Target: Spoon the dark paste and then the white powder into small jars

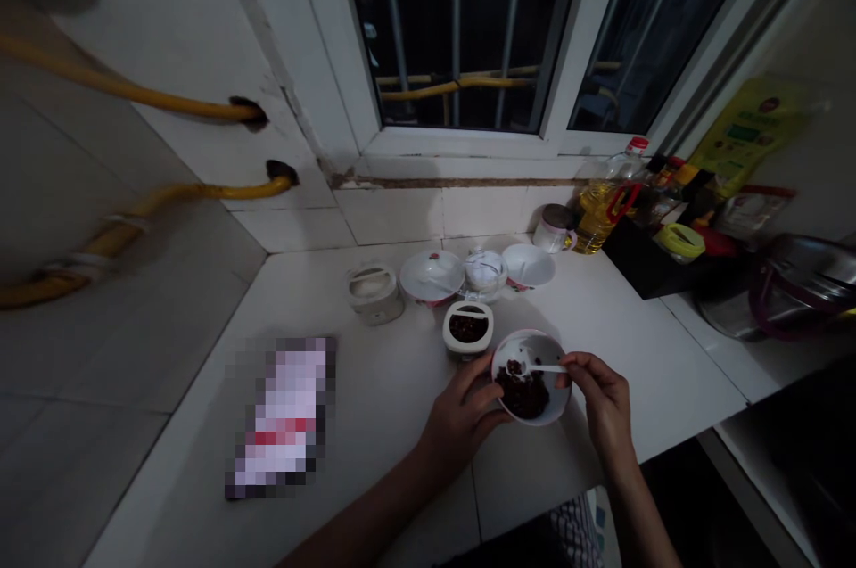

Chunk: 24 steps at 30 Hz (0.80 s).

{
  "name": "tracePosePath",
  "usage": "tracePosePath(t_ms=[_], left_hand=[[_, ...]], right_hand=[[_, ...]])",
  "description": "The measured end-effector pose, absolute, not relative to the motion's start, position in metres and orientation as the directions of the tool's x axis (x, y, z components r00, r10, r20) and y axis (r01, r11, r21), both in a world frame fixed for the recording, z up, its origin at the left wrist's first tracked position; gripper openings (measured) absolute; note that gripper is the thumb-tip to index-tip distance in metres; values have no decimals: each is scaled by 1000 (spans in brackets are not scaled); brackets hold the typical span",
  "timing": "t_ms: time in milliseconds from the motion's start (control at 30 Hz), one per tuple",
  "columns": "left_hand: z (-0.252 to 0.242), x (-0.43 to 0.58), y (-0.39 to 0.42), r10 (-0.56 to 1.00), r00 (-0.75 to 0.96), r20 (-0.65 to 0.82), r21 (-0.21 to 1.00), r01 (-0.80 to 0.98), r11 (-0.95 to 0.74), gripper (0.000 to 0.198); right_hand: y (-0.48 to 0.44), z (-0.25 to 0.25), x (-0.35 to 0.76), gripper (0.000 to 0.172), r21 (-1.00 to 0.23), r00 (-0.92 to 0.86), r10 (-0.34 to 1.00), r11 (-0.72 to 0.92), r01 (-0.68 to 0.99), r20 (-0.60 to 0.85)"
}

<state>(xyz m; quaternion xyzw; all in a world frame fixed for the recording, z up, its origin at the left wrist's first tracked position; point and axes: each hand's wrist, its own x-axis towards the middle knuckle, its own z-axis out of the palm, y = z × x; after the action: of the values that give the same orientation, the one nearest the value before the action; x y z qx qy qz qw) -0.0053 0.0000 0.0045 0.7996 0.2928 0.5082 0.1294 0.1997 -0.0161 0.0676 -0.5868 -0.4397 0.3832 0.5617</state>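
Observation:
My left hand [468,399] grips the near left rim of a white bowl [558,399], which is tilted a little toward me. Inside the bowl lies a dark reddish-brown, chunky food [525,394]. Between the thumb and fingers of my right hand [605,394] is the handle of a white spoon [545,368]; its head is in the bowl with some of the dark food on it. Just beyond the bowl, a small white square container [451,341] holds a similar dark food. The exact kind of food cannot be made out.
Behind stand a lidded container [373,293], a white dish [418,269], a small jar with white contents [486,272] and another white bowl [528,265]. An oil bottle [595,211] and mug [554,229] are farther right, near a steel pot [789,283]. A blurred-out flat object [281,416] lies left.

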Motion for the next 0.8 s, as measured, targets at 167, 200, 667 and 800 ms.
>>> tracePosePath(t_ms=[167, 200, 667, 800], left_hand=[[4, -6, 0, 589, 322, 741, 481, 357, -801, 21], [4, -6, 0, 589, 323, 741, 480, 359, -800, 21], [6, -6, 0, 611, 314, 726, 511, 349, -786, 21], [6, -5, 0, 592, 302, 747, 478, 375, -794, 18]], right_hand=[[-16, 66, 201, 19, -991, 357, 932, 15, 130, 61], [-16, 67, 201, 19, -993, 345, 937, 15, 115, 54], [12, 91, 161, 15, -820, 174, 861, 366, 439, 478], [18, 91, 153, 25, -375, -250, 668, 644, 667, 701]])
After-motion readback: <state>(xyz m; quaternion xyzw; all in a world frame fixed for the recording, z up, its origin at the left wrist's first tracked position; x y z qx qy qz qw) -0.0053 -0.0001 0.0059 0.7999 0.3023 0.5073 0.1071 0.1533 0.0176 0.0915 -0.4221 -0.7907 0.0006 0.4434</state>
